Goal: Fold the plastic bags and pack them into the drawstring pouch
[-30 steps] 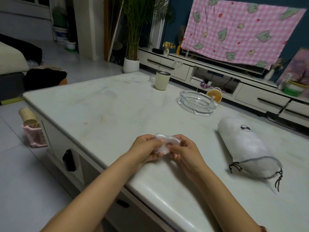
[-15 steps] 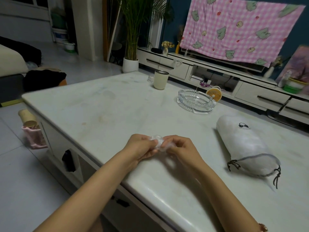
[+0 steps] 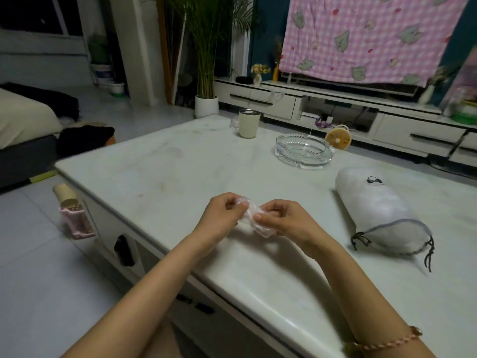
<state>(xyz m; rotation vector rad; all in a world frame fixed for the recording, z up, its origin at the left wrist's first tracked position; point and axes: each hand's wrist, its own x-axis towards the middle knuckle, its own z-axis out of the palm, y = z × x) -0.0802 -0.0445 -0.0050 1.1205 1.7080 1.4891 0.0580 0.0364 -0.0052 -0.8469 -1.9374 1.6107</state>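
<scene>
A small, crumpled clear plastic bag (image 3: 254, 218) hangs between my two hands just above the near part of the white table (image 3: 160, 166). My left hand (image 3: 222, 215) pinches its left end with curled fingers. My right hand (image 3: 286, 219) grips its right end, fingers curled over it. Off to the right, the white drawstring pouch (image 3: 379, 213) lies on its side, stuffed full, with its dark cord at the near end. Neither hand touches the pouch.
A glass ashtray (image 3: 303, 153) sits beyond the hands, with a cream tumbler (image 3: 248, 124) further back and a small yellow fan (image 3: 338, 139) behind the ashtray. The table's near edge runs diagonally below my forearms. A pink holder (image 3: 74, 220) stands on the floor at left.
The bag has been worked between the fingers and now stretches a little wider between the hands. Both hands stay at the same spot; the pouch has not moved.
</scene>
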